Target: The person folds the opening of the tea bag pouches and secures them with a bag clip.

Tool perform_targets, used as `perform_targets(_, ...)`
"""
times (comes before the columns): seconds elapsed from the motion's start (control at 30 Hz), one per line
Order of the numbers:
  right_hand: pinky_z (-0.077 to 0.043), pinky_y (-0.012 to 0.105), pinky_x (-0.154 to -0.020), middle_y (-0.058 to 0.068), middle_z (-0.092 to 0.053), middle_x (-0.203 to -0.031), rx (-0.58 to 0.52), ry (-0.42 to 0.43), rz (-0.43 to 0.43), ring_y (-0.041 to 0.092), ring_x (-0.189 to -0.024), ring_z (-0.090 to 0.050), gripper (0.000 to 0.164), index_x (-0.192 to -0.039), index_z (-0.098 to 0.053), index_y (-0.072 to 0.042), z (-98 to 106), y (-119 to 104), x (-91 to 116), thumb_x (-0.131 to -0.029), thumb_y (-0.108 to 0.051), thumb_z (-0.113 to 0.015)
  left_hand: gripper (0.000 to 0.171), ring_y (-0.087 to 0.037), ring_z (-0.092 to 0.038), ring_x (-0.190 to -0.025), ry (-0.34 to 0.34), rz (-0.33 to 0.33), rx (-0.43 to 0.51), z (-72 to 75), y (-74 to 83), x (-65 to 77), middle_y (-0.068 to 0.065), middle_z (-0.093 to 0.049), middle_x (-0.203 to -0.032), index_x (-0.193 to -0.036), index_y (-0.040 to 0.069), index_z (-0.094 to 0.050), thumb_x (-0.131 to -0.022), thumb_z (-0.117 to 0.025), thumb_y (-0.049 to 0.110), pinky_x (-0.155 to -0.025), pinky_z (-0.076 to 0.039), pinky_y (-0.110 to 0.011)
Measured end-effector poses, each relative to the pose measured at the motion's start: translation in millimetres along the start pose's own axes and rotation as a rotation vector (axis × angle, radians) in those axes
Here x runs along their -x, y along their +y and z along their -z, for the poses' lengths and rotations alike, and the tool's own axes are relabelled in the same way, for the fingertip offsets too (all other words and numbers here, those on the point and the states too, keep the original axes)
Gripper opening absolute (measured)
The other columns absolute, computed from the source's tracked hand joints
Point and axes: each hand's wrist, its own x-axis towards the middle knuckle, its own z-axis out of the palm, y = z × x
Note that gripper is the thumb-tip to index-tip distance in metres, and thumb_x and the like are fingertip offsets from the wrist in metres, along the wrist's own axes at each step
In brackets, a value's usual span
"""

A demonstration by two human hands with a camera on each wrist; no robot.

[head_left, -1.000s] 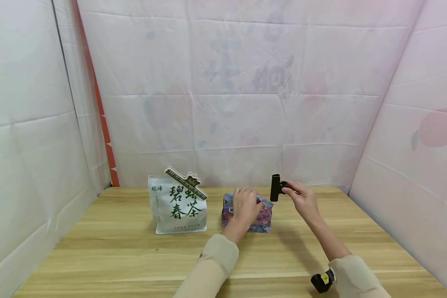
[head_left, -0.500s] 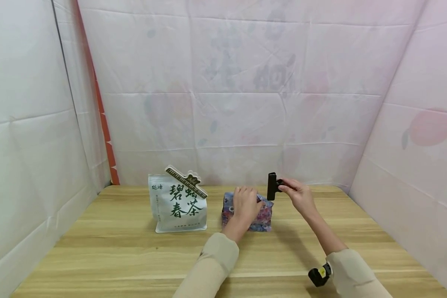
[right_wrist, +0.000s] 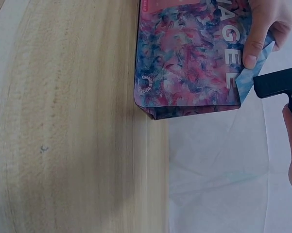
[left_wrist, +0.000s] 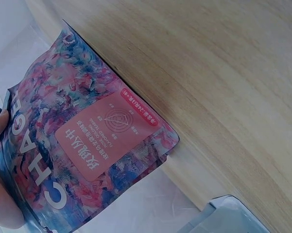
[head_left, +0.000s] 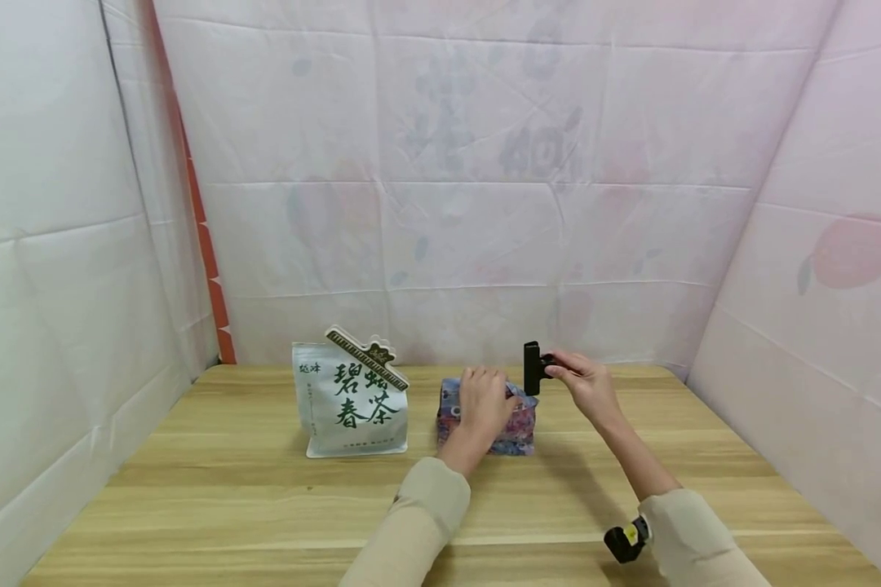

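A blue-and-pink printed tea bag (head_left: pixel 520 428) stands on the table, its top folded over. My left hand (head_left: pixel 484 403) grips that folded top from above, and in the right wrist view its thumb (right_wrist: pixel 252 53) presses on the front. Between the fingers and thumb of my right hand (head_left: pixel 595 395) is a black clip (head_left: pixel 532 368), held by its handles. The clip is beside the right end of the bag's fold; in the right wrist view its tip (right_wrist: pixel 260 86) is close to the folded corner (right_wrist: pixel 252 80). Whether they touch, I cannot tell.
A pale tea bag (head_left: pixel 356 424) with green lettering stands to the left, a patterned clip (head_left: pixel 367 357) set aslant on its top corner. White cloth walls (head_left: pixel 448 228) enclose the wooden table (head_left: pixel 264 522). A black device (head_left: pixel 626 540) is on the right sleeve.
My right hand has moved slightly left, bringing the black clip closer to the printed bag's top. The left hand keeps its hold on the fold.
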Motion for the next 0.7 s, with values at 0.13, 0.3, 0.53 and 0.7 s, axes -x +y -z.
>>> perform_targets(0.13,-0.045,0.011,-0.067,0.024,-0.062,-0.098,0.005,-0.026,-0.008,-0.006,-0.084,-0.055,0.027,-0.107,-0.063,0.011,0,-1,0,-0.081,0.002,-0.066,0.034,-0.009,-0.053,-0.084,0.016,-0.002,0.01,-0.6,-1.2,0.3,0.011,-0.061,-0.087,-0.093,0.024,-0.065,-0.077,-0.066,0.053,-0.075,-0.035,-0.026)
perform_targets(0.3,-0.046,0.012,-0.068,0.025,-0.062,-0.101,0.007,-0.064,-0.018,0.001,-0.085,-0.059,0.029,-0.11,-0.061,0.011,-2,1,1,-0.083,0.0,-0.065,0.032,-0.009,-0.054,-0.083,0.049,-0.007,0.024,-2.1,-1.8,0.8,0.012,-0.061,-0.086,-0.093,0.024,-0.066,-0.076,-0.069,0.051,-0.075,-0.036,-0.026)
perform_targets(0.53,-0.046,0.012,-0.066,0.029,-0.062,-0.093,-0.003,-0.091,0.069,0.031,-0.08,-0.063,0.027,-0.105,-0.06,0.017,-6,-9,7,-0.079,0.014,-0.062,0.031,-0.009,-0.054,-0.084,0.038,-0.019,0.0,-1.5,-0.9,0.1,0.011,-0.061,-0.087,-0.092,0.024,-0.065,-0.077,-0.068,0.051,-0.076,-0.036,-0.026)
perform_targets(0.7,-0.044,0.012,-0.058,0.028,-0.063,-0.087,0.074,-0.098,0.187,0.036,-0.07,-0.061,0.025,-0.097,-0.062,0.019,-5,-27,10,-0.073,0.021,-0.063,0.031,-0.008,-0.054,-0.083,0.025,-0.022,0.007,-1.2,-1.4,0.3,0.012,-0.06,-0.085,-0.092,0.024,-0.065,-0.077,-0.068,0.05,-0.076,-0.036,-0.026)
